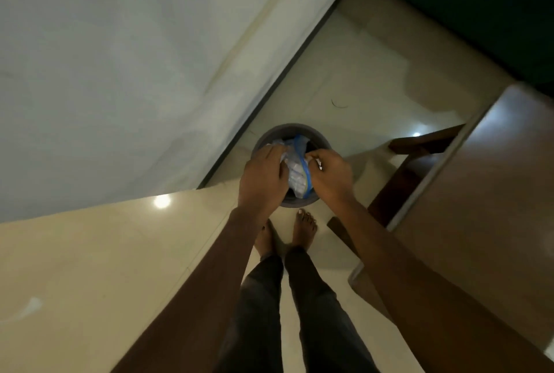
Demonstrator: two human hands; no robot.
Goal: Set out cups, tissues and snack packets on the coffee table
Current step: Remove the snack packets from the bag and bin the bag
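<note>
A crumpled clear plastic wrapper (295, 167) with a blue band is held directly above the open mouth of a round dark bin (271, 136) standing on the pale tiled floor (120, 252). What the wrapper once contained cannot be told; it is judged to be packaging from the snacks or tissues. It is stretched between the two hands, its long axis running roughly away from the person, with the blue band along its right-hand edge.

The left hand (263, 174) is closed over the wrapper's left side, fingers curled onto the plastic. The right hand (329, 176) is pinched shut on the blue-banded edge, and something small and white may be caught in the pinch, though this is too small to be sure of. Both hands are equally near, one on each side, so the wrapper lies between the grips rather than off to either.

The coming move is judged to turn on the drop: the bin's mouth lies straight below, with other rubbish apparently already inside.

Around the bin, room is limited. A grey-white wall (120, 58) with a dark skirting runs just beside it on the left; a brown wooden piece of furniture (479, 192) stands near on the right. Bare feet (304, 227) are planted just short of the bin. No coffee table or cups can be identified in view.
</note>
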